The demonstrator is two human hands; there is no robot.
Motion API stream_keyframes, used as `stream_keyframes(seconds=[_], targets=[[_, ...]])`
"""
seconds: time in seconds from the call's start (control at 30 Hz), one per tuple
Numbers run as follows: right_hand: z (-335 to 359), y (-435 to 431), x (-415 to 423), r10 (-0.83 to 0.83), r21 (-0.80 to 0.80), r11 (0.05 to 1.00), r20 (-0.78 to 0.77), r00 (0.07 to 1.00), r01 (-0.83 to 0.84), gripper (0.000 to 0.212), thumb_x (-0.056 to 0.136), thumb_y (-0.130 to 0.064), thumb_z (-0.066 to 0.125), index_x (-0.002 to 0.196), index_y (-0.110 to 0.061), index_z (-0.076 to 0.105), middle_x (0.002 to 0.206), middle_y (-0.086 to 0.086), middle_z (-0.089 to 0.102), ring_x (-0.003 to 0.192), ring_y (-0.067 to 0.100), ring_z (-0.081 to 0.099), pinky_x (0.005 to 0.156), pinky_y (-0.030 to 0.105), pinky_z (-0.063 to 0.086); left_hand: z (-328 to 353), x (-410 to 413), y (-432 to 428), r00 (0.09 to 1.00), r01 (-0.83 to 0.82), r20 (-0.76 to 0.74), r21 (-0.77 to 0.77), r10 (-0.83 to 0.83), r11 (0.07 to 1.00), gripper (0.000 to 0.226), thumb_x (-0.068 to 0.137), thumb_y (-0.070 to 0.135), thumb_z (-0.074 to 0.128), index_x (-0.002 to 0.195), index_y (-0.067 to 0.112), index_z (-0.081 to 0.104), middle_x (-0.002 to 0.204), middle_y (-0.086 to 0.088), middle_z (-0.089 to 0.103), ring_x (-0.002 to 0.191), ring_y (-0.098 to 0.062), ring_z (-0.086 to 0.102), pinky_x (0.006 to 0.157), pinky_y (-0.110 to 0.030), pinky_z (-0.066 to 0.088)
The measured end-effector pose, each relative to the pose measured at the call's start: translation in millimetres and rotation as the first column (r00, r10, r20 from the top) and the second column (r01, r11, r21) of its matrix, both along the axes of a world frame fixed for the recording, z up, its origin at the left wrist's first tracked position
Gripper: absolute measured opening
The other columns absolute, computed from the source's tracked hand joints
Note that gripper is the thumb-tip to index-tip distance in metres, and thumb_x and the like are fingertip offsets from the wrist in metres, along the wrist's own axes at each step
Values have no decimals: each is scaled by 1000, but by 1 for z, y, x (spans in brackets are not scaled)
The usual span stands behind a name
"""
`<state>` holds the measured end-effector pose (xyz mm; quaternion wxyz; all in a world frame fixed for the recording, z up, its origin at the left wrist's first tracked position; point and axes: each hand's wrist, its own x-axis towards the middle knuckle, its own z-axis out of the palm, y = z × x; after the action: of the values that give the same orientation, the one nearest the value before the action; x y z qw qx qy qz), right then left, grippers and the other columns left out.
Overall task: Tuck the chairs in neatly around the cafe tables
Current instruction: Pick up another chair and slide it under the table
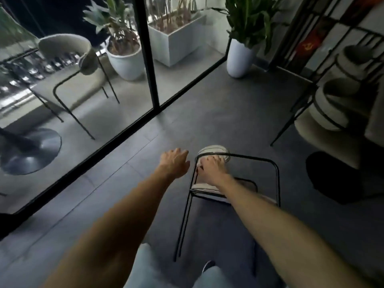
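Nearest us, the chair (234,183) stands on the dark tiled floor (207,121); our forearm hides much of its seat. Our right hand (212,168) has its fingers curled over the chair's black frame; our left hand (176,161) hovers beside it, fingers spread, touching nothing. Beyond, a white pot (239,59) holds a leafy plant (251,19) beside the glass wall (87,84).

A chair (234,183) with a thin black metal frame and pale cushion lies tipped over on the dark floor (207,121). At right, 2 or more matching chairs (336,96) stand stacked. Another chair (70,65) stands upright beyond the glass.
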<state>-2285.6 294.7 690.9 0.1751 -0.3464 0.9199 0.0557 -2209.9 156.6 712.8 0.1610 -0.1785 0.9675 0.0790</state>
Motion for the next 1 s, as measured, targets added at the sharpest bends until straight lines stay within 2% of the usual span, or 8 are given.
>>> stream_keyframes(seconds=[0.17,0.37,0.53,0.77,1.0], targets=[[-13,-69,-40,-166,-16,986,-11,986,166,39,97,-40,43,125,-19,58,134,11,55,126,33,44,105,49,32,-26,-69,-81,980,199,7,13,-199,980,47,99,48,42,139,21,44,133,-11,53,118,-33,55,93,-47,47],[-15,-145,-60,-413,-38,910,3,911,413,36,93,-41,48,120,-19,60,128,11,58,124,33,46,104,49,34,-38,-111,-151,884,454,64,123,-464,882,50,100,47,39,143,23,41,136,-12,52,120,-36,55,94,-48,48],[-12,-176,-74,-497,-45,867,-22,867,496,37,93,-41,48,120,-19,60,126,11,60,121,33,47,101,49,37,-43,-135,-183,801,578,95,136,-592,804,52,100,47,41,146,23,36,136,-11,52,120,-35,55,93,-47,48],[-22,-167,-96,-613,-29,790,-18,790,612,41,90,-40,54,124,-17,59,129,11,58,124,32,45,104,49,32,-60,-196,-178,712,675,149,127,-686,727,51,99,47,42,144,21,40,134,-11,53,119,-33,56,93,-47,47],[-60,-137,-152,-625,110,777,12,781,620,50,86,-44,64,129,-20,55,135,9,53,128,32,41,103,47,32,-98,-256,-141,724,645,138,212,-676,734,50,96,49,49,138,23,44,129,-9,55,116,-33,57,87,-45,47]])
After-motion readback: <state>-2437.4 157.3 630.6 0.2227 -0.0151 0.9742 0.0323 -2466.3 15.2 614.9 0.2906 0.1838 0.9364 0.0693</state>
